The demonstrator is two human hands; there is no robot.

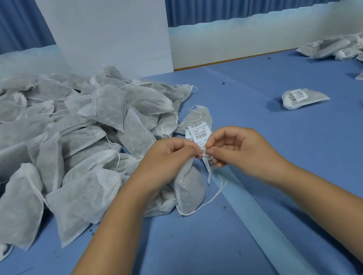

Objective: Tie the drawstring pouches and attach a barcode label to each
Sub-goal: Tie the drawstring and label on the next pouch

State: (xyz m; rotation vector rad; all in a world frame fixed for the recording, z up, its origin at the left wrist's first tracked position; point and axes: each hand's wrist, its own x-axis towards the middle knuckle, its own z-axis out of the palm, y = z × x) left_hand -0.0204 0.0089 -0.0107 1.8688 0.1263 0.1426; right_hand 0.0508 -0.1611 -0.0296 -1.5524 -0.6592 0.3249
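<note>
Tying step, mid-knot. Left hand (174,155) curled round the gathered neck of one pouch (189,187), thumb and forefinger pinching the drawstring (204,155). Right hand (233,150) pinching the other end of the same string, fingertips nearly touching the left's. Pouch body just below the left hand, bottom resting on the table (300,165); loose string tail trailing beneath the right. Strip of barcode labels (198,132) just beyond both hands, one label showing under the right fingers; cannot tell whether held. Heap of unlabelled pouches (56,139) out past the left hand; labelled pouch (301,98) well off beyond the right. Next, by judgement: pull opposite ways to seat the knot without tearing the thin fabric, then peel a label and fix it on.
</note>
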